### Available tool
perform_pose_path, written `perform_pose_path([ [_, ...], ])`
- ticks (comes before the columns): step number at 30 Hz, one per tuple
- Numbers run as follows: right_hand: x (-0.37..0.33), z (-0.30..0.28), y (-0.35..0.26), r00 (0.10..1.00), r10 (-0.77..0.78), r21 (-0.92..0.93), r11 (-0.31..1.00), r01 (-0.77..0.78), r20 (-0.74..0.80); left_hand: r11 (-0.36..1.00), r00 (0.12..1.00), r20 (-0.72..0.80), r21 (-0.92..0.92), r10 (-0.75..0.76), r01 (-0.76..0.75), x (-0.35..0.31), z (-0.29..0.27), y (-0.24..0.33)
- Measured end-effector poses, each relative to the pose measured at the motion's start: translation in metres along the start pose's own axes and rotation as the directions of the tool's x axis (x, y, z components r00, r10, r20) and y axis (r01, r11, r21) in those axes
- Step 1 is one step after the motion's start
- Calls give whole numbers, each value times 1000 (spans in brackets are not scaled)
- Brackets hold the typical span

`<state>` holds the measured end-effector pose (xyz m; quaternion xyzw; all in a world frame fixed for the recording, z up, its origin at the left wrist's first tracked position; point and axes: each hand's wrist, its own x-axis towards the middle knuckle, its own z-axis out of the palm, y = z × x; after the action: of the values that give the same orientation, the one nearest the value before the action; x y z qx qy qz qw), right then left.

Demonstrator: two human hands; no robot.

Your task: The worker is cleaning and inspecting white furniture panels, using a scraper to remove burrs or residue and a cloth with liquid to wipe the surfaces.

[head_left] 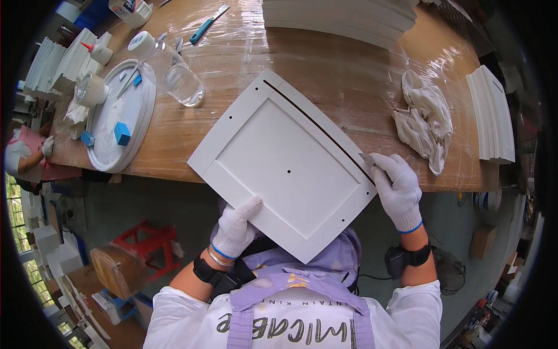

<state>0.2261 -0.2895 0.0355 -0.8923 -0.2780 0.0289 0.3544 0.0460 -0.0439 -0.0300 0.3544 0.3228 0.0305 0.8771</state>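
Note:
A white rectangular panel lies tilted across the table's near edge and my lap. It has a raised frame border, a long dark slot along its far right side and several small dark holes. My left hand, in a white knit glove, grips the panel's near left edge with the thumb on top. Beside the slot's near end, my gloved right hand is closed on a small grey flat piece, like a blade or scraper tip. Its fingers hide most of that piece.
On the table are a crumpled white cloth, a clear bottle, a round white tray with blue blocks, a teal-handled knife and stacked white panels. A red stool stands below left. Another person's gloved hand shows far left.

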Motion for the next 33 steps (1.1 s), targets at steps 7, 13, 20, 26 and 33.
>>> perform_pose_path([
  [7, 34, 14, -20, 999, 18, 153, 988, -24, 35, 996, 996, 25, -24, -88, 88, 0, 2, 5],
  [13, 99, 39, -19, 994, -90, 30, 996, 89, 61, 991, 995, 25, -91, -98, 99, 0, 5, 8],
  [20, 131, 62, -49, 1000, -14, -11, 1000, 14, 2, 988, 996, 46, -129, -77, 82, 0, 1, 0],
  [26, 123, 92, -61, 986, -166, -189, 968, 167, 19, 994, 998, 51, -104, -39, 45, -1, 0, 1],
  [33, 121, 105, -52, 942, -258, -222, 952, 210, -214, 997, 998, 54, -68, -37, 40, 1, 4, 2],
])
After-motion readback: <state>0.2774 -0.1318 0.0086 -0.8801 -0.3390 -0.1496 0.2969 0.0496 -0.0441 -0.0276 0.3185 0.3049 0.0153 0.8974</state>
